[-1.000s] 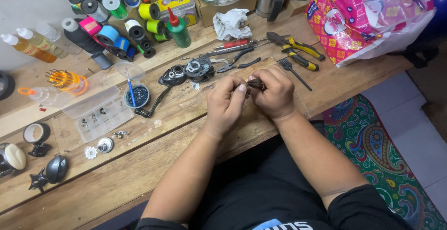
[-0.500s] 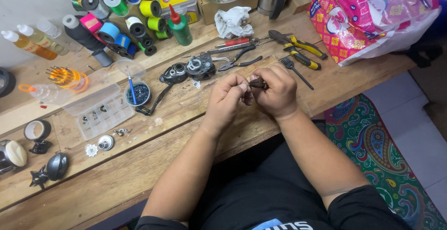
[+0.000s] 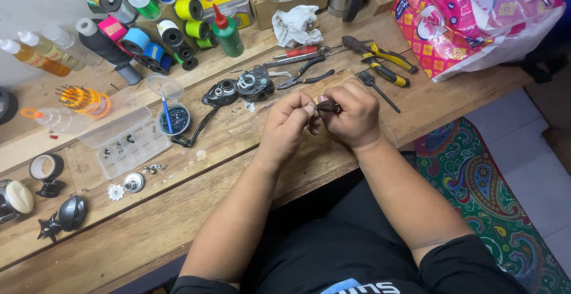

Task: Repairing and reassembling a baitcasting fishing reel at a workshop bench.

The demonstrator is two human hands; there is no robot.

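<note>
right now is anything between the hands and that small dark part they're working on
Nothing visible. The small dark part is already pinched between the fingertips of the left hand and the right hand, held just above the wooden bench. The fork and pliers lie farther back, apart from the hands.

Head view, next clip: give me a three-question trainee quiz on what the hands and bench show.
1. True or false: both hands meet on the small dark part.
2. Which lies just beyond the right hand? A) fork B) green bottle C) white rag
3. What is clamped in the left hand?

Key: 1 true. 2 A. 3 One end of the small dark part, pinched at the fingertips.
</note>
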